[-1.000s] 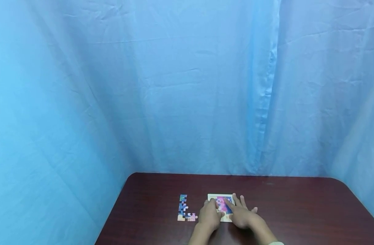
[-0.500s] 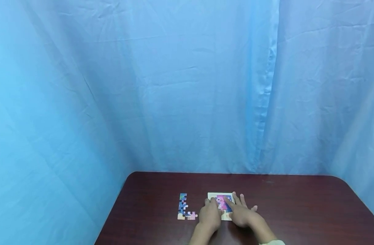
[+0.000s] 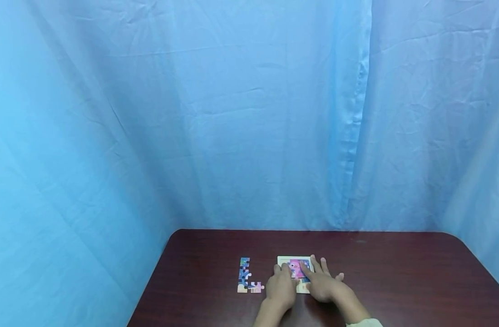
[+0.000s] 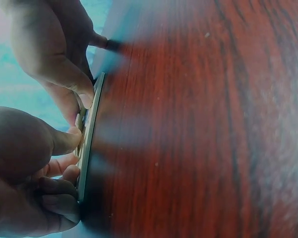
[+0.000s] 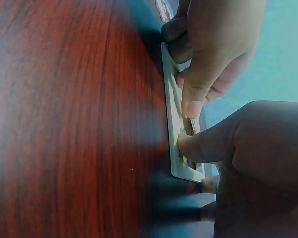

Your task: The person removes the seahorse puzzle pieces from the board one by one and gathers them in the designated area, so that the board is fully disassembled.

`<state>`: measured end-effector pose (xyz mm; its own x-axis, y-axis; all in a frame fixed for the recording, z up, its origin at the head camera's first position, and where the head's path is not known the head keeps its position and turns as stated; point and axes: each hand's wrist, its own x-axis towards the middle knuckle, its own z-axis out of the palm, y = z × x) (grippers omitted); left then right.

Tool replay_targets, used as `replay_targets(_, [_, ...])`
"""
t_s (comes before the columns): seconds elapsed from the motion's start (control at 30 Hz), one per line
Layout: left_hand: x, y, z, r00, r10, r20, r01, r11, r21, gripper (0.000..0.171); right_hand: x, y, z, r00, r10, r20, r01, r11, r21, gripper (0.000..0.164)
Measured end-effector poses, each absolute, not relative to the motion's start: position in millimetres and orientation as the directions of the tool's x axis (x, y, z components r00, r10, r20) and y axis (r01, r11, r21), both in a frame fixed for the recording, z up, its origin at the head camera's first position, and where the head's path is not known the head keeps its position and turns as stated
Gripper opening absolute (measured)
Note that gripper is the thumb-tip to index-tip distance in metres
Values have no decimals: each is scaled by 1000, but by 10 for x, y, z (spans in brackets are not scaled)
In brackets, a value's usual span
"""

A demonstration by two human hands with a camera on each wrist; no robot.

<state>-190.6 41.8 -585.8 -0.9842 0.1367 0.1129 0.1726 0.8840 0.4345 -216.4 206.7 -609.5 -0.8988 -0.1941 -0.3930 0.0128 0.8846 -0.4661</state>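
Note:
A pale, square puzzle tray (image 3: 296, 258) lies on the table under both hands. In it sit joined jigsaw pieces with a pink figure (image 3: 295, 269) on blue. My left hand (image 3: 281, 287) is at the tray's left side, its fingers curled and its thumb (image 5: 193, 108) against the edge of a jigsaw piece standing slightly proud of the tray. From the right, my right hand (image 3: 326, 288) lays its straight index finger across the pink pieces. Its thumb (image 5: 188, 147) presses low on the tray, and its other fingers spread past the right rim. The left palm hides the tray's left part.
Left of the tray, several loose jigsaw pieces (image 3: 243, 274) lie in an upright row, with a pink piece (image 3: 256, 287) at its lower end. The dark red wooden table (image 3: 392, 272) has rounded far corners. Blue curtains (image 3: 249, 136) hang behind it and at the sides.
The lower edge of the pink pieces has shifted slightly away from me, and more of the pale part below it shows. Both hands stay nearly in place; the head view tilts a little.

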Motion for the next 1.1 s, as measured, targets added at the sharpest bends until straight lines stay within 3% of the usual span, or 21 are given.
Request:
replay_targets(0.33, [-1880,406,-5839,-983,152,102,181,894,410,28,-2176,2054,-6106,-908,-182,-377,6,895,-447,63])
replay_targets(0.93, [-1851,309,-5819,-967,234,103,255,852,457,26,-2024,1973,-5678,-892,-199,-406,19,880,-475,62])
replay_targets(1.1, [-1842,247,-5775,-966,249,65,245,813,528,23,-2069,1991,-5786,-889,-198,-413,21,883,-468,63])
